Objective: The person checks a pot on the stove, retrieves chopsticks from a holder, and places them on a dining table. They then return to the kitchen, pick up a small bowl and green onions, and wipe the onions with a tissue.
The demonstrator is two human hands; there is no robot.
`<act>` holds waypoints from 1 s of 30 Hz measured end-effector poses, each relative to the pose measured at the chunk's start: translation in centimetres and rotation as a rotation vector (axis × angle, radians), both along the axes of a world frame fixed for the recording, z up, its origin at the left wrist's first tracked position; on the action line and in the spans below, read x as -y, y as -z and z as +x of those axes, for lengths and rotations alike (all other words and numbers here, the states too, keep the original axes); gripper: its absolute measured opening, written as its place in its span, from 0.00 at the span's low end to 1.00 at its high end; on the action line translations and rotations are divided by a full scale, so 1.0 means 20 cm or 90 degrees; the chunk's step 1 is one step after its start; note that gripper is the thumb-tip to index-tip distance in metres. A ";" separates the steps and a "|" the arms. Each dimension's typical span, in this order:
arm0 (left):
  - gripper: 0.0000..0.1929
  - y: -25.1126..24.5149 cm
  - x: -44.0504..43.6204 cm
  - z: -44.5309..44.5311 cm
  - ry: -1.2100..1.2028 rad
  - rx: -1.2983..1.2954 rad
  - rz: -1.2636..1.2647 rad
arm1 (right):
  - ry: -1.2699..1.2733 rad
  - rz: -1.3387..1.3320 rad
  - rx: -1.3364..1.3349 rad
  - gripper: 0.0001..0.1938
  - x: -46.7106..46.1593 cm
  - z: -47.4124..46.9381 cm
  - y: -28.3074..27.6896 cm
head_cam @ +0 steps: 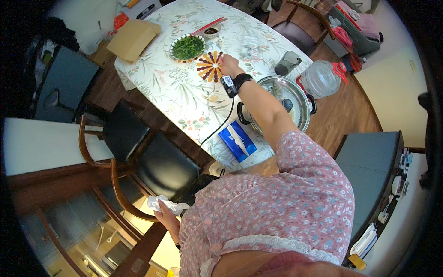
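Observation:
My right hand (229,65) reaches over the table, its curled fingers pinching the right edge of a round brown-and-yellow trivet (209,67). My left hand (166,216) is low at my left side and grips a crumpled white tissue (162,204). Just beyond the trivet stands a bowl of chopped green vegetables (188,47), with part of a similar trivet showing under it. Behind that is a small bowl of dark sauce (211,32), with red chopsticks (209,26) lying by its rim. Under my right forearm, a lidded steel pot (301,114) is partly hidden.
A blue tissue pack (237,141) lies near the edge of the cloth-covered table (166,86). A dark translucent pitcher (288,63) and a large plastic water jug (320,79) stand beyond the pot. Cardboard (133,39) sits at the far left corner; black-seated chairs (166,162) stand left.

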State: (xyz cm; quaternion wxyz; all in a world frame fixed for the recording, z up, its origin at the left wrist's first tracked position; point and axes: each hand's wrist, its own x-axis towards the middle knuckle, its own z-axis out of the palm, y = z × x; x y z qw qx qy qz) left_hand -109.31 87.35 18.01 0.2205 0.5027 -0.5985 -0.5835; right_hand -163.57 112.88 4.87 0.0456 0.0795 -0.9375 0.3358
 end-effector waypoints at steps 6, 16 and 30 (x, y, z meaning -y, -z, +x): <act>0.10 -0.06 -0.01 0.11 0.001 -0.017 -0.057 | -0.154 -0.998 0.227 0.10 0.80 0.87 -0.67; 0.09 -0.15 -0.05 0.83 -0.164 -0.026 -0.157 | -1.329 -0.344 -0.045 0.24 1.24 2.69 -0.95; 0.08 0.02 -0.30 2.68 -0.614 -0.194 -0.168 | -1.747 -0.303 0.250 0.23 1.49 4.70 -0.81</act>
